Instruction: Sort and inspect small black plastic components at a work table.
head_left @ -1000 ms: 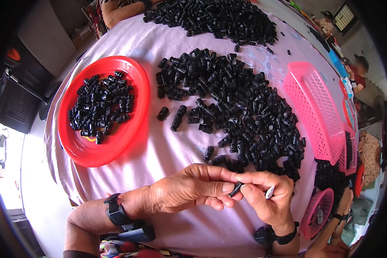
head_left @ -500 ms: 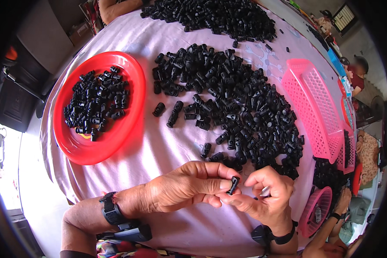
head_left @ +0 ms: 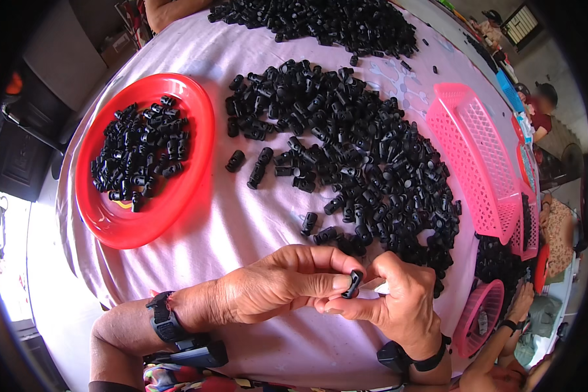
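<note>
My left hand [head_left: 271, 287] pinches a small black plastic cord lock [head_left: 353, 285] between thumb and fingertips, over the near edge of the table. Close against it, my right hand [head_left: 402, 302] is closed on a thin whitish piece [head_left: 381, 287] whose tip points at the cord lock. What exactly that piece is I cannot make out, since the fingers cover most of it. Beyond both hands spreads a large heap of similar black cord locks [head_left: 346, 150]. A red plate [head_left: 201, 134] at the left holds more of them.
Pink lattice baskets [head_left: 473, 157] stand along the right side, with a round pink basket [head_left: 477, 320] nearer me. A second black heap [head_left: 320, 23] lies at the far side, by another person's arm [head_left: 176, 13]. A co-worker's hand [head_left: 521, 304] shows at the right. Pinkish cloth [head_left: 209, 222] covers the table.
My right hand has turned and closed in around the whitish piece, bringing it up to the cord lock. The left hand keeps its pinch almost unmoved. The view has shifted slightly.
</note>
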The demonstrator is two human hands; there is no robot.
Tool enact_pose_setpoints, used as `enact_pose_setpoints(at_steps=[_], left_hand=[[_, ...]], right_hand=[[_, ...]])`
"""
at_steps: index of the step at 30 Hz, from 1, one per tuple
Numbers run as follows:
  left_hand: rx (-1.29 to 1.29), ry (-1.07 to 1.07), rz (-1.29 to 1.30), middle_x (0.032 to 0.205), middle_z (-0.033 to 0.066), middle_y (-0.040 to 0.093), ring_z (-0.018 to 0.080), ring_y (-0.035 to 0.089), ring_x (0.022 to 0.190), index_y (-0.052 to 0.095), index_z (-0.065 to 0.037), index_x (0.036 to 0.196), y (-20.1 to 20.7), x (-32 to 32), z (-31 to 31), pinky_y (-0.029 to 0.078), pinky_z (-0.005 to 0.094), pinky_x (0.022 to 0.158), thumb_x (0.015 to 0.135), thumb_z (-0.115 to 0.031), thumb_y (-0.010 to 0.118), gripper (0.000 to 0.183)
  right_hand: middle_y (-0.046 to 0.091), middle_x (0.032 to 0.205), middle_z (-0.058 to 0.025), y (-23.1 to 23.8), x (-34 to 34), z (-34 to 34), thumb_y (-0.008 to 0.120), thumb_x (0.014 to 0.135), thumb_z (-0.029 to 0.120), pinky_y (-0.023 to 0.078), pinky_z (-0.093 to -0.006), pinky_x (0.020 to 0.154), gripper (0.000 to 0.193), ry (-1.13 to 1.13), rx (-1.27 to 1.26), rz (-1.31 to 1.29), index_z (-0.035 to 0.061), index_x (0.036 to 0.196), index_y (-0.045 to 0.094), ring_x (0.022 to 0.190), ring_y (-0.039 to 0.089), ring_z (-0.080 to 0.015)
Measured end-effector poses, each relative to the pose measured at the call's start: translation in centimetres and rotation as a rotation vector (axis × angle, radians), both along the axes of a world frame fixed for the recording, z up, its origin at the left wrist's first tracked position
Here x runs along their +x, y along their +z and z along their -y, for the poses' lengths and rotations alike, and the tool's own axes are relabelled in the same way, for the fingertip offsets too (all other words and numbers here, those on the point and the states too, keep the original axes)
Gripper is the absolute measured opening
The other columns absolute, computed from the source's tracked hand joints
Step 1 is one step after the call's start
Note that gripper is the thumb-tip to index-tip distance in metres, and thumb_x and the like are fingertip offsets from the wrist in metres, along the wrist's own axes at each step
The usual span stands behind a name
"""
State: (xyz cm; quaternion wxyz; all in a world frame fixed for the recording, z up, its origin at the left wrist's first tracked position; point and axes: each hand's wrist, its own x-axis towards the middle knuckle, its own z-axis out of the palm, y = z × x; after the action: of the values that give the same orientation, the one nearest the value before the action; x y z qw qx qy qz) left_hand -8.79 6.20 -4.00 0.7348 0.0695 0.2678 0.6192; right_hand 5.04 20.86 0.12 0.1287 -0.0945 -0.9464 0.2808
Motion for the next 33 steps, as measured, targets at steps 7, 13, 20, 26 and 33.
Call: enact_pose_setpoints(at_steps=[7, 13, 20, 26, 33], left_hand=[[-0.022, -0.025, 0.035, 0.117, 0.0029, 0.059, 0.0100, 0.054, 0.101, 0.060, -0.006, 0.114, -0.18, -0.13, 0.11, 0.044, 0.0257, 0.087, 0.092, -0.005, 0.058, 0.022], [-0.022, -0.020, 0.044, 0.116, 0.0025, 0.059, 0.0098, 0.054, 0.101, 0.059, -0.005, 0.115, -0.45, 0.03, 0.02, 0.044, 0.0250, 0.086, 0.093, -0.005, 0.057, 0.023], [-0.025, -0.025, 0.016, 0.114, 0.0017, 0.059, 0.0088, 0.054, 0.099, 0.059, -0.005, 0.114, -0.31, -0.06, -0.03, 0.044, 0.0239, 0.083, 0.093, -0.005, 0.057, 0.022], [-0.020, -0.016, 0.028, 0.113, 0.0014, 0.059, 0.0092, 0.054, 0.101, 0.059, -0.005, 0.114, -0.33, 0.04, -0.03, 0.045, 0.0251, 0.087, 0.093, -0.005, 0.057, 0.022], [0.002, -0.010, 0.026, 0.113, 0.0011, 0.058, 0.0093, 0.055, 0.101, 0.059, -0.005, 0.115, -0.63, 0.14, 0.04, 0.045, 0.0253, 0.089, 0.093, -0.005, 0.057, 0.022]], right_hand=[[0.058, 0.054, -0.0078, -0.20, 0.04, 0.04, 0.079, 0.061, 0.059, 0.048, -0.0303, 0.043, 0.063, -0.020, 0.111, 0.004, 0.0041, 0.065, 0.049, 0.047, 0.062, -0.0202], [0.058, 0.053, -0.0079, -0.39, 0.05, 0.06, 0.076, 0.063, 0.063, 0.048, -0.0305, 0.042, 0.065, -0.026, 0.134, 0.000, 0.0050, 0.063, 0.046, 0.046, 0.062, -0.0206], [0.056, 0.052, -0.0081, -0.41, 0.13, 0.10, 0.075, 0.063, 0.063, 0.047, -0.0308, 0.042, 0.065, -0.030, 0.150, 0.014, 0.0054, 0.062, 0.045, 0.045, 0.060, -0.0215], [0.050, 0.049, -0.0062, -0.36, -0.08, 0.12, 0.074, 0.064, 0.064, 0.044, -0.0316, 0.040, 0.065, -0.008, 0.182, -0.018, 0.0062, 0.061, 0.044, 0.042, 0.055, -0.0214], [0.048, 0.048, -0.0024, -0.42, -0.10, 0.01, 0.075, 0.066, 0.058, 0.042, -0.0308, 0.038, 0.058, 0.003, 0.169, -0.037, 0.0110, 0.058, 0.044, 0.041, 0.054, -0.0179]])
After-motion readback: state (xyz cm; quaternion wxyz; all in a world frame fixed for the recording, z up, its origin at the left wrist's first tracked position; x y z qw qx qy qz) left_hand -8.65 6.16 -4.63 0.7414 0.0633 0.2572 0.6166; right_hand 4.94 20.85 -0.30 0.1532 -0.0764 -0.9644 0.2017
